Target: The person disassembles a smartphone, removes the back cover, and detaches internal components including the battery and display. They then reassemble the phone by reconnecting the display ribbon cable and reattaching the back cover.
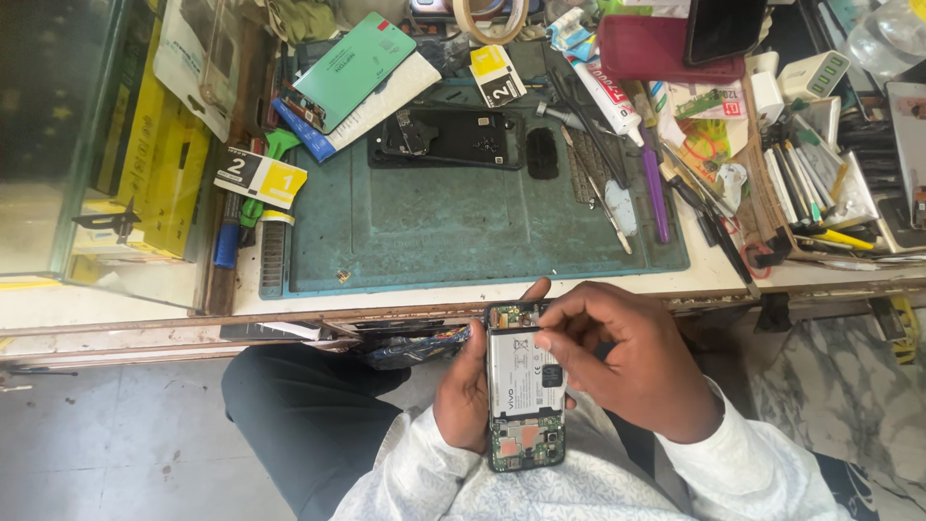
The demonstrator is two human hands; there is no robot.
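An opened phone (522, 400) with its back cover off shows a white battery and green circuit boards. My left hand (465, 391) grips it by its left edge, above my lap and just in front of the bench edge. My right hand (627, 359) rests over the phone's right side, fingertips pinched at the upper part of the battery near the top board. Whether those fingers hold a small part is hidden.
A teal work mat (453, 227) lies on the bench with a black phone back frame (446, 137) at its far end. Tweezers, pens and a glue tube (608, 92) crowd the right side. Yellow boxes (164, 164) stand at the left, and a green box (355, 69) at the back.
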